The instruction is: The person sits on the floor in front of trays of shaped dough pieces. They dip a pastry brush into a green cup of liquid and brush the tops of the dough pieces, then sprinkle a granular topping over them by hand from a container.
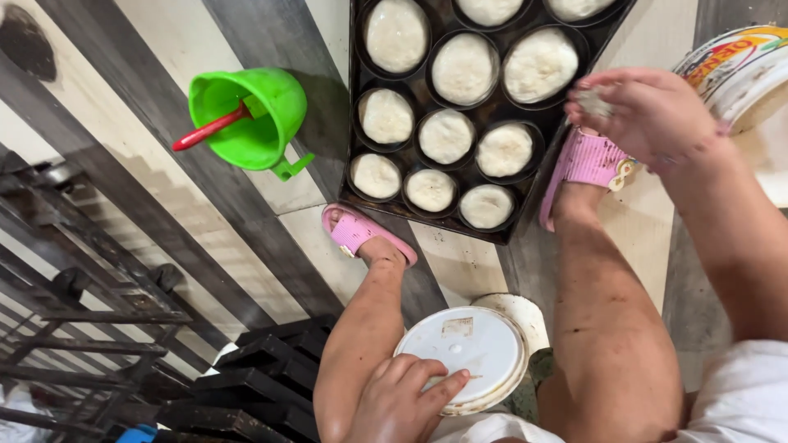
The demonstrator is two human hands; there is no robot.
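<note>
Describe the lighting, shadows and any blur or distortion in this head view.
Head view: even, soft light; the green jug throws a dim shadow to its right; mild sheen on the white lid under the left hand; the right hand looks slightly soft, pinching something pale; floor boards splay outward toward the edges, a wide-lens effect; the dough tray stays sharp.

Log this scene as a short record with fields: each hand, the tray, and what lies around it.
left hand: fingers resting on a round white lid
right hand: raised beside the tray, a small pale bit pinched in the fingertips
tray: dark, on the floor, round tins of pale dough
green jug: left of the tray, red-handled tool inside
feet: pink sandals at the tray's near edge
</note>
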